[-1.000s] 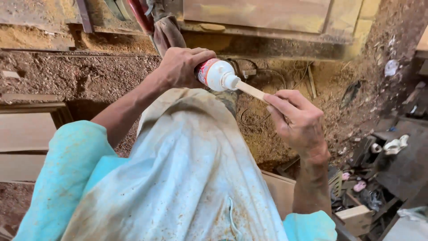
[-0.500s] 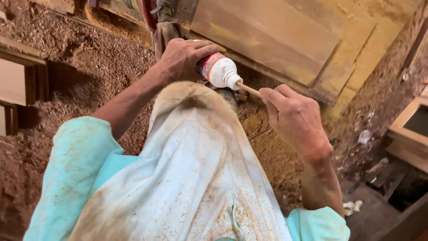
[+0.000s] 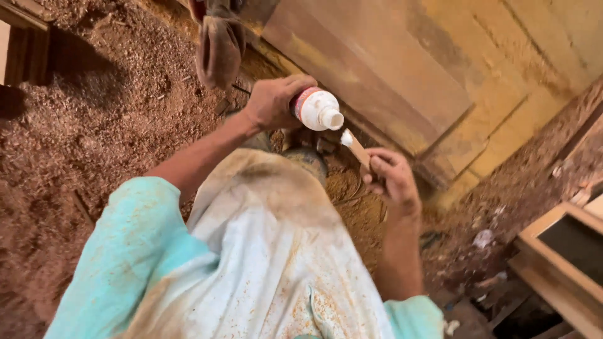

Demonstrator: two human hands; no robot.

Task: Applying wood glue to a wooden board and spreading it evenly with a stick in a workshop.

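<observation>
My left hand is wrapped around a small white glue bottle with a red band, its open mouth pointing right. My right hand pinches a thin wooden stick whose upper tip carries a white blob of glue, just below and clear of the bottle's mouth. Both hands hover above my raised knee, which is covered by a dusty white cloth.
Large wooden boards lie ahead and to the right. Sawdust covers the floor. A brown rag hangs at the top. A wooden box frame sits at the right edge, with scraps beside it.
The stick has come out of the bottle's mouth with white glue on its tip. My right hand has dropped lower, and the view has tilted left.
</observation>
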